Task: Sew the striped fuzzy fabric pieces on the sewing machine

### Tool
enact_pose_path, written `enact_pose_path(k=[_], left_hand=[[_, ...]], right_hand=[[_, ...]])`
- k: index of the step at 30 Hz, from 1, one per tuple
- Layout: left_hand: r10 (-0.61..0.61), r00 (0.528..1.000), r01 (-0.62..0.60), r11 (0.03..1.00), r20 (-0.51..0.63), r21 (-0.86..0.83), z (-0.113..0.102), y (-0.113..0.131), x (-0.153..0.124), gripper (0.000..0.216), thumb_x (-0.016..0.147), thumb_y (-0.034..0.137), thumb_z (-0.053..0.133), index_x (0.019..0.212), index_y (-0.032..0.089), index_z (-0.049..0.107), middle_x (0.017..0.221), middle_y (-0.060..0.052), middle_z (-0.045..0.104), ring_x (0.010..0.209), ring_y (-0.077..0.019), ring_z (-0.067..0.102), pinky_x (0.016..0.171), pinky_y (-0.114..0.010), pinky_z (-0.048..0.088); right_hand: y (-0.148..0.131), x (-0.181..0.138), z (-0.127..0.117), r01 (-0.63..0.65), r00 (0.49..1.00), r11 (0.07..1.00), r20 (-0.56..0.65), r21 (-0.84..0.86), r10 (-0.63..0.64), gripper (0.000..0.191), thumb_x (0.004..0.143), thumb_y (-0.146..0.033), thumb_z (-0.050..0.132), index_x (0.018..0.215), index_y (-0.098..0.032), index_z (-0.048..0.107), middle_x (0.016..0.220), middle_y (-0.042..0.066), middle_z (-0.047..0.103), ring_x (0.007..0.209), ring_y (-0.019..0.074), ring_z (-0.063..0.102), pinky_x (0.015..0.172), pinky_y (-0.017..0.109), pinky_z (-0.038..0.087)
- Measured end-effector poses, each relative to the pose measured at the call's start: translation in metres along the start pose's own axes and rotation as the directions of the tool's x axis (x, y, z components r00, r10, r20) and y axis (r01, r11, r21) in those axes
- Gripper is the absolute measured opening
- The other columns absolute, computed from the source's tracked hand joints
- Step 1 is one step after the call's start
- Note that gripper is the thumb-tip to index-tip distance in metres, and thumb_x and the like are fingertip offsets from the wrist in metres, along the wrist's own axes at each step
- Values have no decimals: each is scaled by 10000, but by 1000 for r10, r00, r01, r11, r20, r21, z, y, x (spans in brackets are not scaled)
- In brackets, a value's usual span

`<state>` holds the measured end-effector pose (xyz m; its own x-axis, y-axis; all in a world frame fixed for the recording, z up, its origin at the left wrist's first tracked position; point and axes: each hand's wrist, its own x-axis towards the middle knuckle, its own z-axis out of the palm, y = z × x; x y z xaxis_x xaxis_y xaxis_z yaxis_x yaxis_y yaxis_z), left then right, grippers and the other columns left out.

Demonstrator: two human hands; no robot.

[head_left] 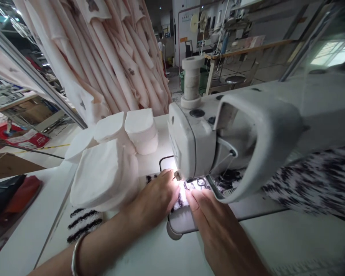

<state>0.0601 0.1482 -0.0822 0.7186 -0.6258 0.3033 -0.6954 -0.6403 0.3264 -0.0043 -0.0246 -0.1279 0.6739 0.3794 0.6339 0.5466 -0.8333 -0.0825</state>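
1. Black-and-white patterned knit fabric (180, 199) lies flat on the white table (276, 237) under the head of the grey-white sewing machine (247, 138), lit by its lamp.
2. Left hand (153, 199) presses on the fabric, fingers (168, 178) flat and released, just beside the needle area.
3. Right hand (215, 222) lies flat too, fingers (197, 199) extended on the fabric, grasping nothing.
4. Stacks of white cut cloth pieces (115, 161) sit left of the machine; pale pink garments (117, 57) hang behind.
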Motion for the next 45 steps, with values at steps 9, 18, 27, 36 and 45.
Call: enact_pose_path(k=[9,18,27,36,45], left_hand=[[37,998,-33,996,-45,83,7,-4,-5,176,863,64,415,725,142,490,800,-69,543,737,-173,518,653,-318,499],[109,986,-107,994,125,-21,-44,10,-27,200,905,47,414,929,146,586,937,-72,601,895,-174,586,776,-316,523],[205,965,-196,978,165,-67,-27,-14,-29,240,952,150,398,1159,159,520,1153,-101,593,1113,-174,543,969,-361,496],[118,985,-120,993,124,9,-14,-5,-42,292,944,111,399,1220,174,475,1230,-84,552,1124,-177,531,991,-371,483],[46,994,-55,994,99,91,-2,9,-41,335,918,74,405,1243,147,446,1100,-89,560,966,-196,517,881,-390,515]], right_hand=[[3,1,-4,12,998,996,66,-85,-6,492,862,10,232,1160,-117,603,1158,42,630,1086,202,537,861,384,443],[-29,-14,-22,85,993,974,100,-208,-65,459,875,-60,293,1236,-109,573,1258,87,572,1160,243,496,858,326,477],[-49,0,0,-94,986,972,116,-214,121,450,874,-30,309,1232,-109,570,1186,104,606,1118,239,504,845,364,443],[-22,-6,-8,21,995,985,96,-170,-5,435,894,-76,269,1177,-144,592,1167,56,629,1105,217,504,848,385,346],[3,8,-21,21,994,1000,106,-22,-18,523,780,15,290,1144,-168,617,1150,-12,645,1077,190,522,869,354,334]])
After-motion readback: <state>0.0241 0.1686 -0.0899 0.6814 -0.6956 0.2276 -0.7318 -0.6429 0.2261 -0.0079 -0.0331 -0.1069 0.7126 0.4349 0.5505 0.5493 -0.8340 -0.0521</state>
